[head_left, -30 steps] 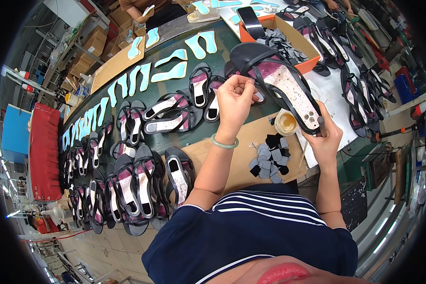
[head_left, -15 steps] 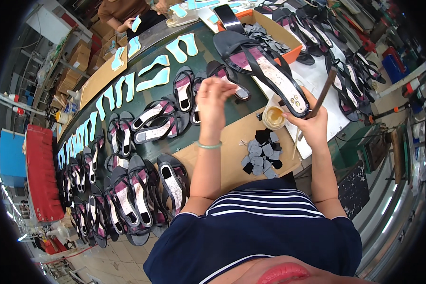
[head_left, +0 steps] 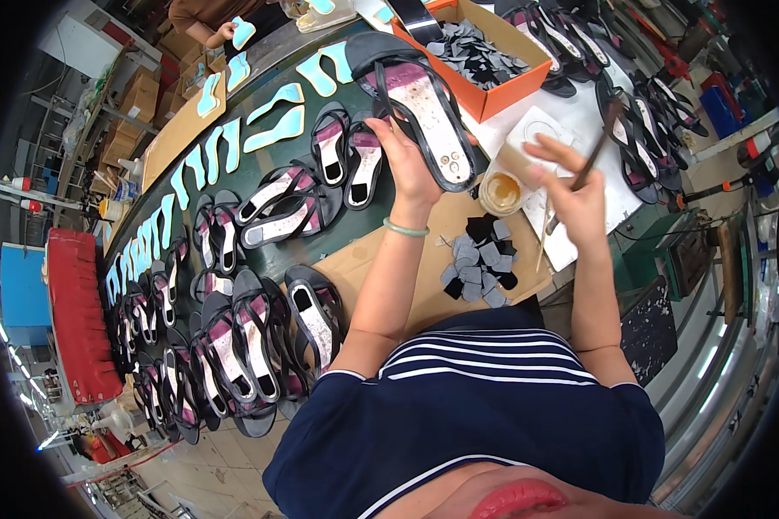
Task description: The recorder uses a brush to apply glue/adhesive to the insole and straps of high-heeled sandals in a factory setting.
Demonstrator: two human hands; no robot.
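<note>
A black strappy sandal (head_left: 433,117) with a pale, spotted insole and purple patches is held by my left hand (head_left: 411,169), whose fingers go behind it. Three small round marks show at its heel. My right hand (head_left: 577,199) keeps a dark stick-shaped tool (head_left: 595,147) against the palm, with some fingers stretched forward; the tool's working end is hard to make out. Beside these fingers stands a clear jar (head_left: 500,192) of yellowish paste. A heap of small grey and black pads (head_left: 480,268) lies on the cardboard (head_left: 424,251) below the sandal.
An orange box (head_left: 493,99) of grey pads stands at the far right. Several finished-looking sandals (head_left: 294,212) crowd the green table's left side, with pale blue insole pieces (head_left: 225,156) behind them. More sandals (head_left: 636,147) lie right. Another person's hand (head_left: 228,33) holds an insole piece.
The sandal has passed from my right hand to my left and moved left. My right hand, now off the sandal, still has the dark tool and reaches beside the jar.
</note>
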